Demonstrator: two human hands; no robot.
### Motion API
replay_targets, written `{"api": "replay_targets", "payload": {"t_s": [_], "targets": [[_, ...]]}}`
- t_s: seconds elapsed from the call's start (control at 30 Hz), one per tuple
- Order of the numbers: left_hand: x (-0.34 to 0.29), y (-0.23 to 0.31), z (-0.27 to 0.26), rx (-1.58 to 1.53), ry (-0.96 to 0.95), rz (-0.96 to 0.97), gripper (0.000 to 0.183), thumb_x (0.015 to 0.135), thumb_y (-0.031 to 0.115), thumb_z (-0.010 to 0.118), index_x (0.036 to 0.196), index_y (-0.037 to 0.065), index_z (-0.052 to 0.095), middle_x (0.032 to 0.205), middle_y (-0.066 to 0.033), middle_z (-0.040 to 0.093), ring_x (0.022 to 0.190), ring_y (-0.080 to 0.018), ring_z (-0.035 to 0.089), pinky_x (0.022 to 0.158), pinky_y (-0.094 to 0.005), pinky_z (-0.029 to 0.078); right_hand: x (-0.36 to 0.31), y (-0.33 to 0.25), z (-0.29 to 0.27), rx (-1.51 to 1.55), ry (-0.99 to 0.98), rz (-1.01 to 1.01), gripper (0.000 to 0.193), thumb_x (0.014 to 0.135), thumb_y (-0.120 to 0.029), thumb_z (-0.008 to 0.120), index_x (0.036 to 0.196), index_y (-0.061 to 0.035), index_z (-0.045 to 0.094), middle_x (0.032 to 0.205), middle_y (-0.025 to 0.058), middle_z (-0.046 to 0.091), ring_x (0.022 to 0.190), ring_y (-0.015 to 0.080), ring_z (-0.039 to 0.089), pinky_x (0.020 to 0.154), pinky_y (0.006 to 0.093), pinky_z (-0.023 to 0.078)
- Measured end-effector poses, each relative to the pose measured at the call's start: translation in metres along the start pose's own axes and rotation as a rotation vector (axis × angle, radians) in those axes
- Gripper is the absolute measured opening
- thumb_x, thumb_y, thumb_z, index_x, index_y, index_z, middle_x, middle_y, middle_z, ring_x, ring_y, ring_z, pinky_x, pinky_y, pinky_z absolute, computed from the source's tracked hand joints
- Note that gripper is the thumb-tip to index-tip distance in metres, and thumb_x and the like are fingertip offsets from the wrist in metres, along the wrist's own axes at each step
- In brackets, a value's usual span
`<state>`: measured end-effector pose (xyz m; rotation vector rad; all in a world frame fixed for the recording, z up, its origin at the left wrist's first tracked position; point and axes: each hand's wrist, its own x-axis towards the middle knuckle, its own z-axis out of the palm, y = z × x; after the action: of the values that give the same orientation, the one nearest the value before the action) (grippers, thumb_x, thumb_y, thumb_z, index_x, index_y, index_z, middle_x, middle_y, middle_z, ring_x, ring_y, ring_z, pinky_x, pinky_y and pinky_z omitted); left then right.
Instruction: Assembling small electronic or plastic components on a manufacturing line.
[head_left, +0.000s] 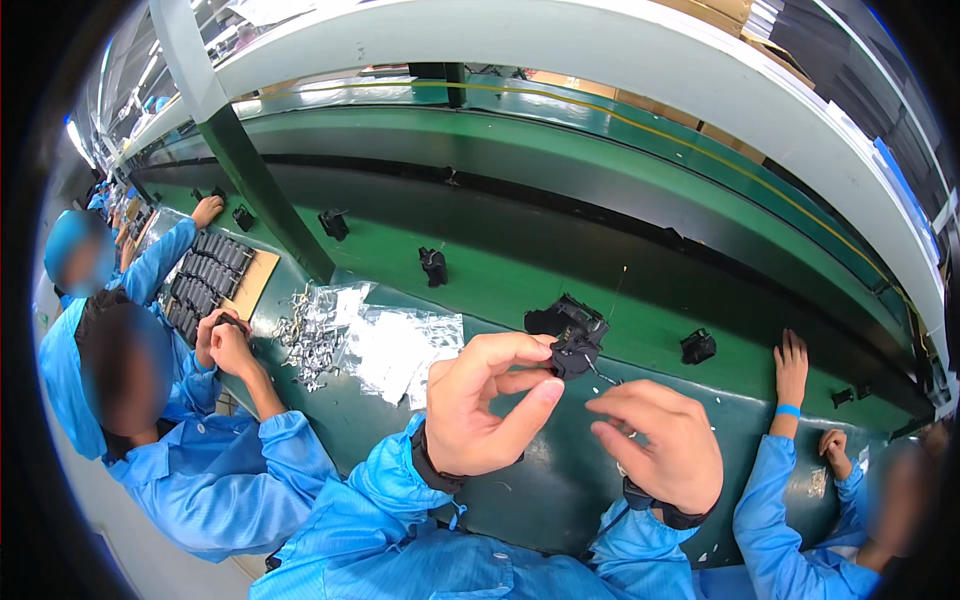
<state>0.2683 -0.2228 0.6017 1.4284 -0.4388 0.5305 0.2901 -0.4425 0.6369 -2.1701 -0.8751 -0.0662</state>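
Observation:
My left hand [488, 405] holds a black plastic housing [572, 335] at its fingertips, just above the near edge of the green belt. The housing has an open, hollow side and small fittings inside. A short thin wire [600, 375] sticks out from its lower right toward my right hand. Close by on the right, my right hand [665, 445] hovers with its fingers curled and the thumb apart from the index finger. Nothing shows between them. Where the wire's end meets the back of the right fingers is hard to make out.
Black housings [433, 266] stand spaced along the green belt [500, 290]. Clear plastic bags [405, 345] and a heap of small wired parts [308, 335] lie left on the bench. Farther left, black parts [210, 275] sit on cardboard. Co-workers' arms [785, 385] flank me; a green post [265, 195] rises left.

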Motion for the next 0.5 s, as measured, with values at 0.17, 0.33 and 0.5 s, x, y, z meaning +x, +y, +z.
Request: {"api": "replay_targets", "payload": {"t_s": [0.17,0.33,0.5], "targets": [[0.002,0.0,0.005,0.117,0.039,-0.026,0.034,0.088,-0.009,0.07,0.12,-0.007,0.059,0.113,-0.0197,0.071,0.101,-0.0214,0.073,0.083,-0.0294,0.062,0.001,-0.012,0.001,0.127,0.254,0.1,0.032,0.077,-0.005,0.086,0.106,-0.0002,0.073,0.093,0.0113,0.072,0.074,0.0167,0.069,0.062,0.028,0.056],[0.004,0.002,0.01,0.215,0.061,-0.015,0.033,0.087,-0.009,0.071,0.119,-0.007,0.064,0.105,-0.0166,0.072,0.099,-0.0206,0.074,0.082,-0.0307,0.064,0.005,-0.02,0.014,0.244,0.367,0.057,0.03,0.078,-0.004,0.086,0.104,0.0013,0.072,0.091,0.0134,0.073,0.073,0.0165,0.07,0.059,0.0275,0.056],[0.002,-0.003,0.011,0.221,0.091,-0.003,0.03,0.087,-0.009,0.071,0.117,-0.007,0.064,0.103,-0.0161,0.072,0.095,-0.0211,0.075,0.08,-0.0302,0.064,0.01,-0.022,0.023,0.243,0.352,0.074,0.023,0.08,-0.003,0.083,0.1,0.0013,0.071,0.087,0.0122,0.073,0.072,0.0171,0.071,0.057,0.0274,0.056]]}}
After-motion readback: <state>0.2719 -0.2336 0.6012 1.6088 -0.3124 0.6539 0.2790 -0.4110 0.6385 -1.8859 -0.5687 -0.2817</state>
